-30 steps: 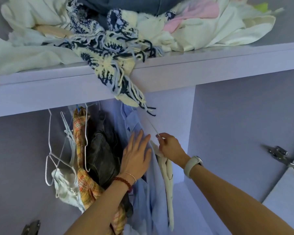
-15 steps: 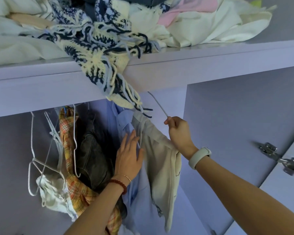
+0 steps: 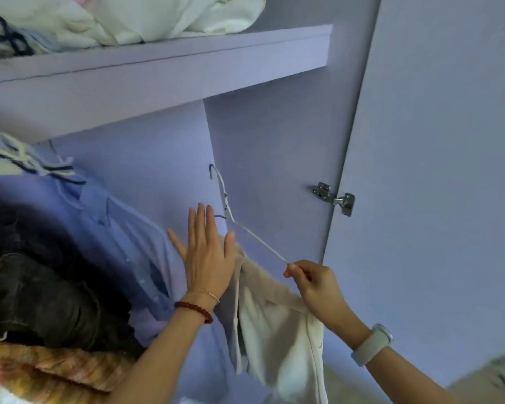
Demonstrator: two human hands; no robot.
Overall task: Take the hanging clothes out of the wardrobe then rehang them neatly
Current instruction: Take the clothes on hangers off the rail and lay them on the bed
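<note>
My right hand (image 3: 314,284) pinches the shoulder of a white wire hanger (image 3: 251,234) whose hook points up, free of the rail. A cream garment (image 3: 277,330) hangs from that hanger, below my hand. My left hand (image 3: 207,258) lies flat with straight fingers against the top edge of the cream garment and the light blue shirt (image 3: 123,246) beside it. Left of the shirt hang a dark grey garment (image 3: 41,293) and an orange checked one (image 3: 56,371). The rail is hidden.
A lilac shelf (image 3: 187,62) above holds a pile of white clothes (image 3: 146,18) and a blue-and-cream fringed knit (image 3: 18,158) that droops over its edge. The wardrobe's side wall (image 3: 274,156) and open door (image 3: 435,170) with a metal hinge (image 3: 334,196) stand to the right.
The hanger with the cream garment has come off the rail and moved right and outward in my right hand. My left hand followed it to the right. The view swung right.
</note>
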